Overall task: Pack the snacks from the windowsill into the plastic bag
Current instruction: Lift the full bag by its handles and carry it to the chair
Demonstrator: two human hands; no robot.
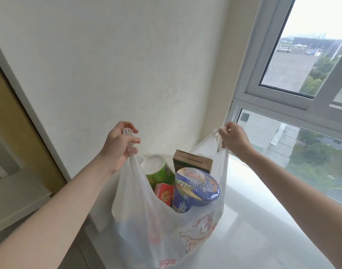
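I had my left hand (119, 144) pinched on one handle and my right hand (234, 139) on the other, pulled apart so the plastic bag (146, 230) gaped open. It sat at the windowsill's (263, 220) left end by the wall. Green can (158, 169), noodle bowl (195, 188) and two boxes were inside; looked basically packed.

Views: one only, worn on the person's head, so no second view shares the scene.
Facing: forward and down, toward a room corner where a white wall (127, 65) meets the window (302, 74).
Nearness: close; both forearms run in from the lower corners to the plastic bag (146, 220) at centre.
Windowsill (253, 220): lower right, seen from above.
Lens: wide-angle, the window frame lines lean and bend.
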